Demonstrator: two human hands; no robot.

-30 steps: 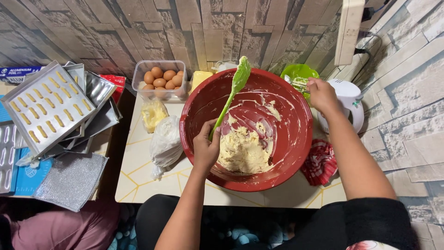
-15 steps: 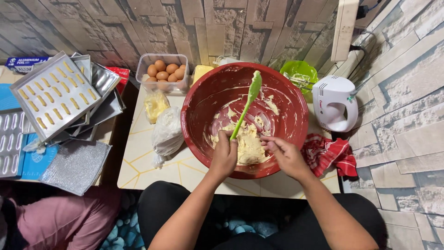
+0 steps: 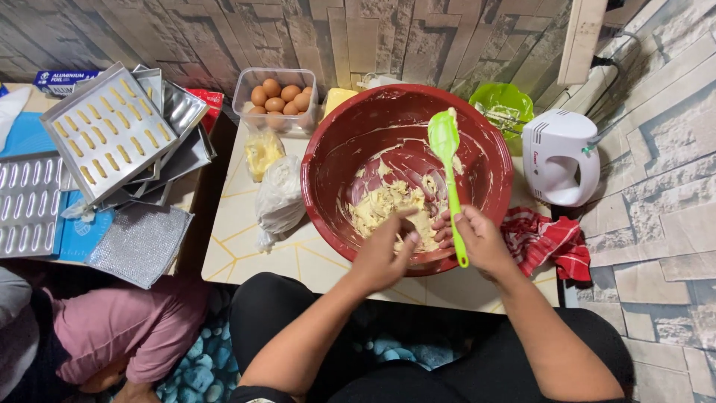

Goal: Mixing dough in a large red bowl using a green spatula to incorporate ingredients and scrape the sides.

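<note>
green spatula (image 3: 447, 168) in right hand (image 3: 477, 242)

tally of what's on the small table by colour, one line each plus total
Red: 2, mixing bowl and checked cloth
Green: 2, spatula and small bowl
White: 2, hand mixer and plastic bag
Clear: 1, egg tub
Yellow: 2, bagged butter and block
Total: 9

The right hand (image 3: 481, 242) holds a green spatula (image 3: 449, 175) upright over pale dough (image 3: 388, 209) in a red bowl (image 3: 477, 149) at the tabletop's (image 3: 239, 246) near edge; the left hand (image 3: 380, 254) dips its fingertips into the dough.
</note>
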